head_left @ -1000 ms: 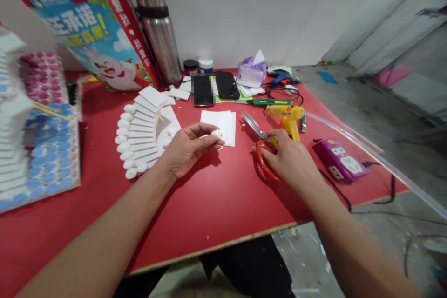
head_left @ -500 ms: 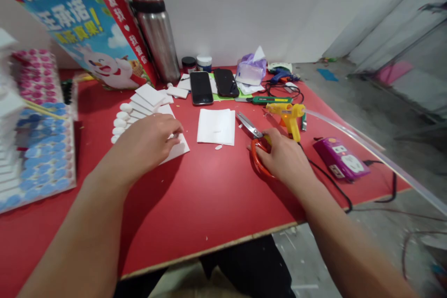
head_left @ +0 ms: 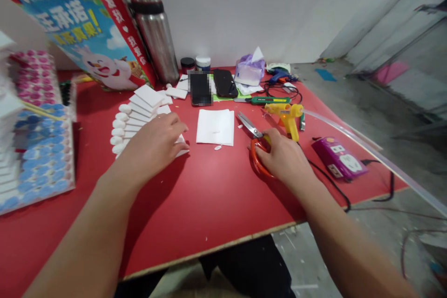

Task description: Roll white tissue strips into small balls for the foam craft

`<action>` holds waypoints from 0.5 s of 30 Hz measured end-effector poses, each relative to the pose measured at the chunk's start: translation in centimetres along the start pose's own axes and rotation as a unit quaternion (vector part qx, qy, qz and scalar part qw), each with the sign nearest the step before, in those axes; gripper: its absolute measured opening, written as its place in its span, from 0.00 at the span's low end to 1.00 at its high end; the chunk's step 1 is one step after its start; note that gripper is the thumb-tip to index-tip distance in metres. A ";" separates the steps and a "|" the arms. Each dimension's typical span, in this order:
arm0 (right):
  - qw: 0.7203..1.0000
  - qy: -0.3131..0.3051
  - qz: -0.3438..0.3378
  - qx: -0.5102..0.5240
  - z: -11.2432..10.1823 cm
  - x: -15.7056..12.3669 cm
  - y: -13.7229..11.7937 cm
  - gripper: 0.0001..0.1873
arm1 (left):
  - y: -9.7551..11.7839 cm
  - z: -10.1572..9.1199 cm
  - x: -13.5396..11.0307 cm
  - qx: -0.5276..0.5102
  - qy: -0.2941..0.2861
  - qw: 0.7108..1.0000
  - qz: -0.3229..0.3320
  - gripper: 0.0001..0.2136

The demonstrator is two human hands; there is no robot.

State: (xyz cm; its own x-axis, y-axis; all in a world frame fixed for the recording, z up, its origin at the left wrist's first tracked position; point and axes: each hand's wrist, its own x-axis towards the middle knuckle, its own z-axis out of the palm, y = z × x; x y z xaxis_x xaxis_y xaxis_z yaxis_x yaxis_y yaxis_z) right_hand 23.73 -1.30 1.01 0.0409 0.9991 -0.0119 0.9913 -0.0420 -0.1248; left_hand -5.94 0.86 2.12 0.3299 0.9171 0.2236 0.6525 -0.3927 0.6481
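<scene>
My left hand [head_left: 157, 142] hovers low over a fan of white cards with rounded white tips [head_left: 120, 123], at the left of the red table. Its thumb and fingers are apart and nothing shows between them. Part of the fan is hidden under the hand. My right hand [head_left: 281, 151] is closed around the orange handles of a pair of scissors [head_left: 256, 153], whose blades point away and to the left. Between both hands lies a folded white paper sheet [head_left: 215, 126], with a small white scrap [head_left: 218, 147] just in front of it.
A yellow glue gun [head_left: 289, 118] and a purple power strip [head_left: 338, 157] lie at the right, with cables. Behind are a green utility knife [head_left: 268, 100], two phones [head_left: 225, 83] and a steel flask [head_left: 157, 32]. Blue-and-white pieces [head_left: 45, 158] stand packed at the left.
My left hand has shifted slightly right and toward me, and its fingers have spread over the cards. The right hand and scissors stay in place.
</scene>
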 end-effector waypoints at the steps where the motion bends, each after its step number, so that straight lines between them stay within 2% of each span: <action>1: 1.000 0.002 0.002 0.007 0.0 0.0 0.1 0.19 | 0.6 0.6 0.1 0.098 -0.007 0.994 0.043 0.02; 3: 0.999 0.007 0.010 0.034 0.0 -0.1 0.3 0.20 | 1.6 2.0 0.2 0.175 0.002 0.981 0.083 0.05; 6: 0.993 -0.001 0.018 0.119 -0.1 -0.8 0.8 0.22 | 2.8 4.6 0.1 0.093 0.038 0.988 0.119 0.10; 8: 0.983 -0.015 0.011 0.183 -0.3 -1.5 1.2 0.23 | 3.2 6.0 0.1 0.011 0.026 0.994 0.108 0.12; 10: 0.972 -0.035 -0.002 0.234 -0.5 -2.3 1.5 0.24 | 3.6 7.0 0.1 -0.075 0.006 0.995 0.061 0.13; 12: 0.955 -0.060 -0.016 0.289 -0.6 -3.0 1.7 0.24 | 3.9 7.6 0.2 -0.205 0.000 0.979 -0.025 0.11; 15: 0.930 -0.082 -0.040 0.356 -0.8 -3.7 1.6 0.25 | 4.5 8.1 0.5 -0.415 -0.002 0.894 -0.171 0.13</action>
State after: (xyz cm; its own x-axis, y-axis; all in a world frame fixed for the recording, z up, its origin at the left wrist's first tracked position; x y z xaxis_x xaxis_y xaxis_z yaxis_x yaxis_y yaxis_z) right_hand 25.28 -5.06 1.66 -0.1068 0.9873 -0.1178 0.6546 -0.0193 -0.7557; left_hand 2.65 -1.02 -0.74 0.2114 0.9730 -0.0928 -0.0148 0.0981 0.9951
